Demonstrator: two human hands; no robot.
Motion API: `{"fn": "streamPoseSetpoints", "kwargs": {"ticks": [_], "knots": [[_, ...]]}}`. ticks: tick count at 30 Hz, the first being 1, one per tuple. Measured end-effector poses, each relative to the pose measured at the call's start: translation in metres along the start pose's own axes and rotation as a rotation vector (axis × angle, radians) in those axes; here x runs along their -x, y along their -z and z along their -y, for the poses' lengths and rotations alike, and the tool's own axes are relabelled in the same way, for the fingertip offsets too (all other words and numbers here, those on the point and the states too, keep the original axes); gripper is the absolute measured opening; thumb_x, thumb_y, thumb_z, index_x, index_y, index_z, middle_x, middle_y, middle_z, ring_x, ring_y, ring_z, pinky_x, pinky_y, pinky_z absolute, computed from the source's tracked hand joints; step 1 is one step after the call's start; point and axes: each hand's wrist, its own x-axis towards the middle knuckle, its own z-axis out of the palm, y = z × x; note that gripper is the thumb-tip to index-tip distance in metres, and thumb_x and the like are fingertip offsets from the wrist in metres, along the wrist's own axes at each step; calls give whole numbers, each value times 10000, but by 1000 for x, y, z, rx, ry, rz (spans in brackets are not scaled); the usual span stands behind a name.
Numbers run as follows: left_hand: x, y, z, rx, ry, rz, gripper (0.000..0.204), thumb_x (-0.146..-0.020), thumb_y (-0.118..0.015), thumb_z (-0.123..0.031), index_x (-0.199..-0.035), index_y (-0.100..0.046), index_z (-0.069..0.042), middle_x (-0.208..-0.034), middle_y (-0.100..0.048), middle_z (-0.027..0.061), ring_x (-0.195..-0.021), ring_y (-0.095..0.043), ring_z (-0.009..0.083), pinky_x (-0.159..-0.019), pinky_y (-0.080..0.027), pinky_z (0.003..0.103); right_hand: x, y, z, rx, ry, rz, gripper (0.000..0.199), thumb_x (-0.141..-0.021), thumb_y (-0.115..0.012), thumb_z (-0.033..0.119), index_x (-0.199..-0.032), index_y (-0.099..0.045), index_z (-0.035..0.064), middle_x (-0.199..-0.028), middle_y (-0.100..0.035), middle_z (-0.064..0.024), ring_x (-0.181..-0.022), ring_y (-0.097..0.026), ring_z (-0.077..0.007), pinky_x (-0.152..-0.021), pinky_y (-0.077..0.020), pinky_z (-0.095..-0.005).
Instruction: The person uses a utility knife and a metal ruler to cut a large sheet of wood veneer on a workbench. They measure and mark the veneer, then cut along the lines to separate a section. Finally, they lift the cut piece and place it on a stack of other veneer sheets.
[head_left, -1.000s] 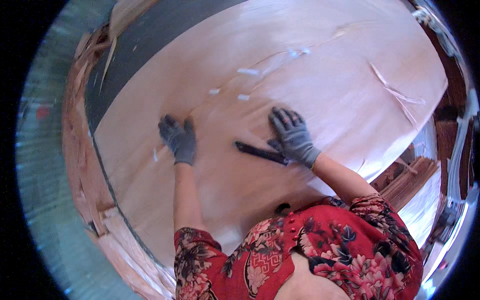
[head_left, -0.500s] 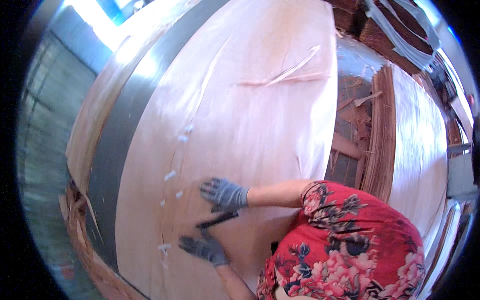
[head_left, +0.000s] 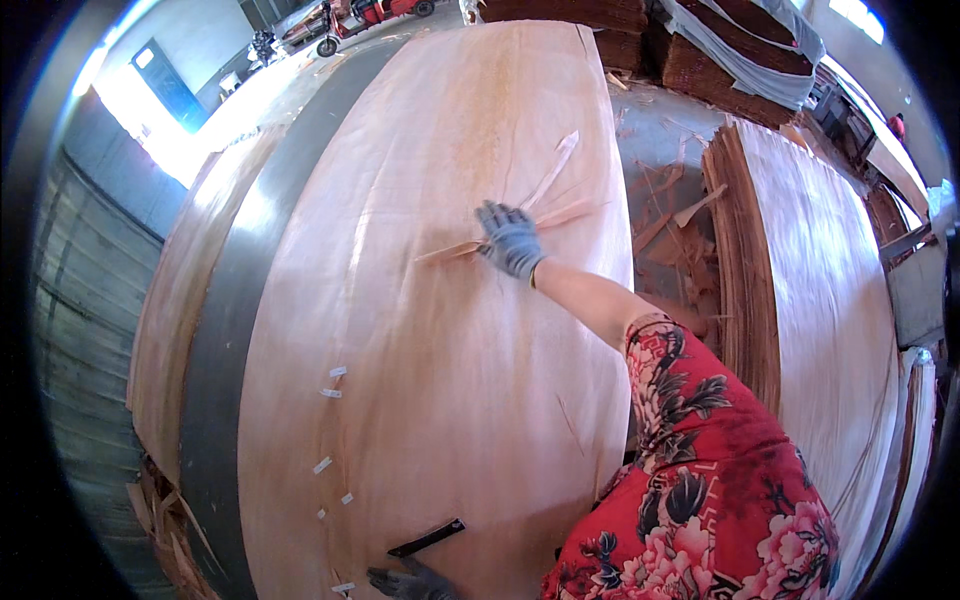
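Observation:
A large pale wood veneer sheet (head_left: 450,330) lies before me. My right hand (head_left: 512,240), in a grey-blue glove, reaches far over it and is closed on a thin veneer strip (head_left: 445,251). Loose veneer strips (head_left: 555,168) stick out past its far side. At the lower edge my left hand (head_left: 412,582), gloved too and partly cut off by the frame, rests on the sheet with fingers apart. Just beyond it lies a narrow black bar-like tool (head_left: 427,538), apart from its fingers. Small white tape pieces (head_left: 322,466) dot the sheet's left part along a seam.
Along the left side runs a dark grey strip of surface (head_left: 235,290), with more veneer (head_left: 180,330) past it. A veneer stack (head_left: 830,280) stands at right. Scraps (head_left: 690,250) litter the gap between. Brown stacks (head_left: 735,65) and a red vehicle (head_left: 375,18) are far off.
My right hand has moved from beside the left hand to the far strips and closed on one. The view has shifted, bringing the left hand and black tool lower in the picture.

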Motion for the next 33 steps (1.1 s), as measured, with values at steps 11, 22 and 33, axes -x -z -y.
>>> {"fn": "streamPoseSetpoints", "kwargs": {"ticks": [11, 22, 33], "knots": [[49, -68, 76, -245, 101, 303, 651, -924, -484, -380, -1349, -320, 86, -1376, -360, 266, -1265, -368, 386, -1065, -296, 431, 22, -2, -23, -126, -168, -60, 223, -709, -678, 298, -844, -600, 138, -958, -600, -57, -949, -551, -304, -819, -410, -428], [2, -77, 56, -229, 8, 345, 648, -949, -387, -438, -1342, -339, 75, -1335, -424, 238, -1238, -413, 352, -1033, -332, 412, 203, 161, -103, 139, -203, 221, 94, -729, -609, 209, -669, -637, 142, -635, -599, -98, -641, -613, -299, -573, -465, -404], [-95, -174, 97, 214, 271, 599, 535, -930, -420, -384, -1273, -438, 27, -1282, -461, 242, -1177, -460, 334, -930, -403, 431, 684, 312, -124, -58, -1014, 1313, 391, -771, -576, 407, -896, -683, 53, -900, -657, -204, -850, -631, -379, -780, -485, -429]]}}
